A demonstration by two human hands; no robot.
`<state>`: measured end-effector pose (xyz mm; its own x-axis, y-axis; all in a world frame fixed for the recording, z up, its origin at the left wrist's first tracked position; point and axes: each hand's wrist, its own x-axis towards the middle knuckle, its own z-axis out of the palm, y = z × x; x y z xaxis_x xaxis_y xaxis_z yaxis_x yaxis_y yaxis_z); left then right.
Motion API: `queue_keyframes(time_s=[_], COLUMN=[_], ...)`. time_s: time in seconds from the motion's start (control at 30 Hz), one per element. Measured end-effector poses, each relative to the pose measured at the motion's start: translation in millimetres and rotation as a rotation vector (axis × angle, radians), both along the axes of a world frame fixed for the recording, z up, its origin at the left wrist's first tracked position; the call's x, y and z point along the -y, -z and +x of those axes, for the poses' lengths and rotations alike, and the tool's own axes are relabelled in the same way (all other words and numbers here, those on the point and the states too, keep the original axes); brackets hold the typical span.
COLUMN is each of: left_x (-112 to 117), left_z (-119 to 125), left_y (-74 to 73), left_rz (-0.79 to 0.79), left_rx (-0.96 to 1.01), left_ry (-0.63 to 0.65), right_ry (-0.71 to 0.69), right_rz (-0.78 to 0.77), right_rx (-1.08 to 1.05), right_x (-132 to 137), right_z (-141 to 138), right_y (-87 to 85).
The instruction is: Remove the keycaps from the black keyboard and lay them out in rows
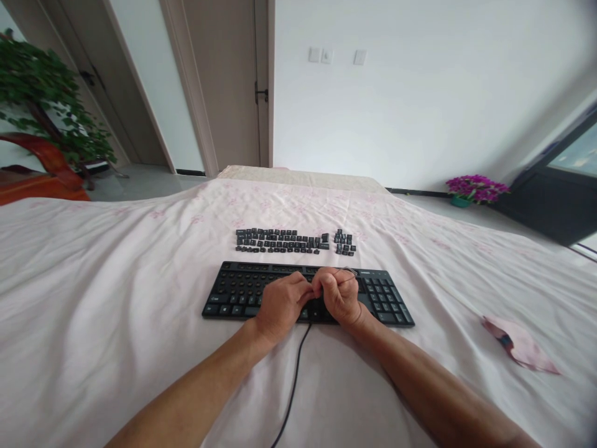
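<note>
A black computer keyboard lies on the pink sheet, most keys on its left and middle sections bare of caps. Over its middle, my left hand is closed, fingertips pinched together against my right hand; whatever they pinch is hidden. My right hand makes a fist around a wire keycap puller, whose thin metal wire sticks out above the knuckles. Behind the keyboard, loose black keycaps sit in rows, with a smaller group of keycaps to their right. The number pad still carries its caps.
A black cable runs from the keyboard toward me between my forearms. On the sheet at right lies a folded pink cloth. Beyond are a door, a leafy plant, an orange-brown chair and purple flowers.
</note>
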<state>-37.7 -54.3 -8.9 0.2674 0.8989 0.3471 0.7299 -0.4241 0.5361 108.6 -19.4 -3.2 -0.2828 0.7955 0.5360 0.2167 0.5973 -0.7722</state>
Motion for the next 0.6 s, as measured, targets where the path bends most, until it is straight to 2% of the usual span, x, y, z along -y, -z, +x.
queue_keyframes(time_s=[0.17,0.27,0.4,0.5,0.6], left_x=[-6,-11,-13,-12,-12], left_z=[-7,-13,-16,-16,-15], left_y=[3.8,6.5,8.4,6.4,2.9], left_rz=[-0.111,-0.174,-0.158,-0.171,-0.186], left_rx=[0.219,0.344,0.334,0.292,0.249], left_ry=[0.044,0.065,0.049,0.048,0.064], right_ry=[-0.036,-0.002,0.049,0.048,0.0], right_rz=[0.035,0.089,0.162,0.07,-0.018], right_rx=[-0.045,0.024,0.255,0.456,0.611], right_x=[-1,-3,-11,-18,-25], right_z=[0,5,12,15,17], right_y=[-1.5,-12.0,-35.1,-47.1,-47.1])
